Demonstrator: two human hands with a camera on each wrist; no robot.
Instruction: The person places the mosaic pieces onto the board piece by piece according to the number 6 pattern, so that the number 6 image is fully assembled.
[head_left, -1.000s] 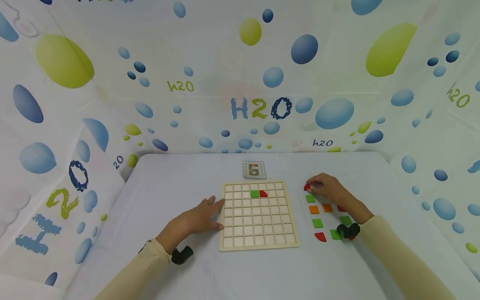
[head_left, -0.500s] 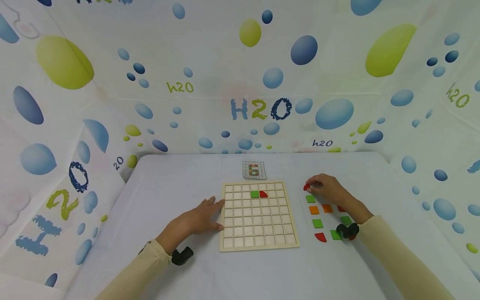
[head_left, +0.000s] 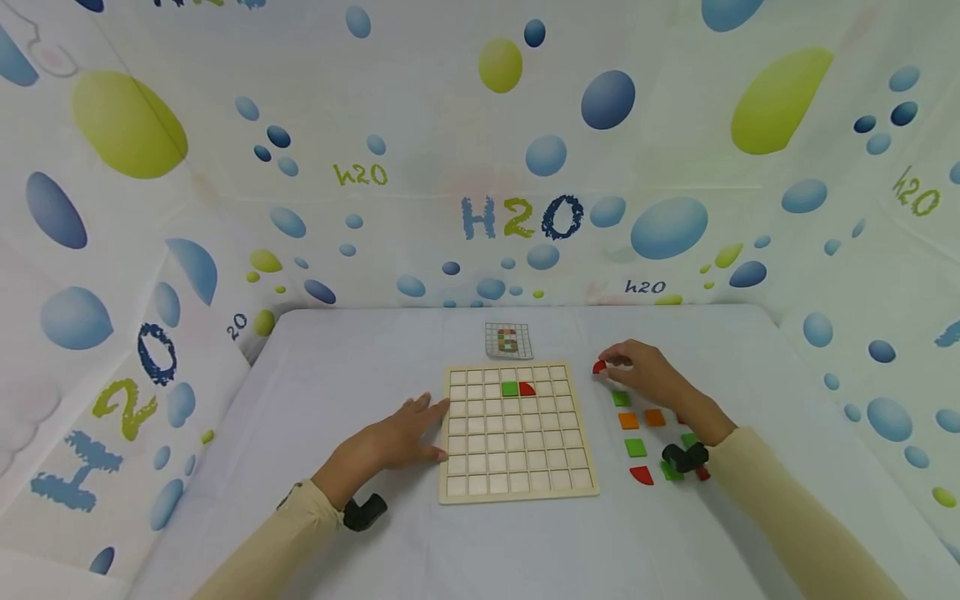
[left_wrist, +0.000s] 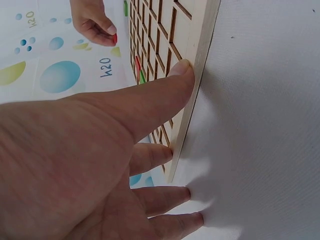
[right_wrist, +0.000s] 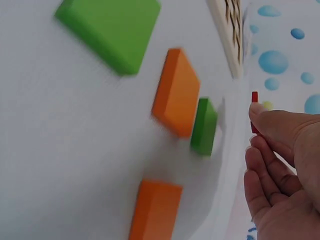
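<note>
My left hand [head_left: 405,431] rests at the left edge of a wooden grid board [head_left: 517,450], thumb and a fingertip touching its rim, as the left wrist view shows. In the board's second row lie a green square tile [head_left: 510,389] and, right of it, a red quarter-round tile [head_left: 527,389]. Between thumb and fingers my right hand [head_left: 643,371] pinches another red quarter-round tile [head_left: 598,367], lifted above the cloth right of the board. In the right wrist view this red tile [right_wrist: 254,112] appears edge-on.
Loose tiles lie right of the board: an orange square [head_left: 627,421], a green square [head_left: 635,448], a red quarter-round [head_left: 641,475] and several others, some partly hidden by the right wrist. A small pattern card [head_left: 508,340] lies behind the board. A patterned curtain [head_left: 420,125] surrounds the table.
My right hand has lifted the red quarter-round tile from its spot among the loose tiles and moved it slightly left and away from me. My left hand has not moved.
</note>
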